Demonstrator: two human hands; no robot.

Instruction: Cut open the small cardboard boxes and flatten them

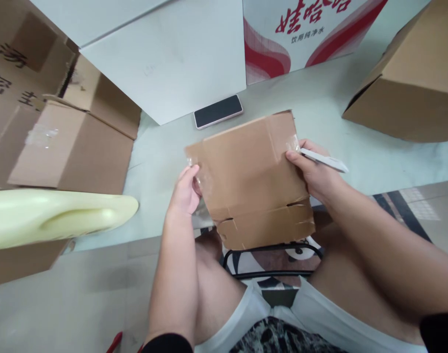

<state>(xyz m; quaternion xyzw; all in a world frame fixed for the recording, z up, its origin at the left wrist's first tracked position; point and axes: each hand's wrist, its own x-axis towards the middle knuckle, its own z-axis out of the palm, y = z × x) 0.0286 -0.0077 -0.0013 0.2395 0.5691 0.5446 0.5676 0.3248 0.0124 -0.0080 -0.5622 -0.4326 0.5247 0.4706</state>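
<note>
A flattened cardboard box (pixel 242 171) with clear tape on both side edges is held up over my lap. Slits and a creased flap run along its near end. My left hand (pixel 187 191) pinches its left edge at the tape. On the opposite edge, my right hand (pixel 315 169) grips the cardboard with the thumb on top. A slim white utility knife (pixel 325 160) also rests in that hand, pointing out to the right; its blade cannot be made out. Behind the cardboard, a phone (pixel 218 112) with a dark screen lies on the pale tabletop (pixel 161 186).
White cartons (pixel 172 63) and a red-and-white water carton (pixel 301 39) stand at the back. Brown boxes (pixel 73 147) fill the left, with a pale yellow curved object (pixel 62 215) in front. Another brown box (pixel 411 93) sits at the right. A red-handled item (pixel 114 342) lies low left.
</note>
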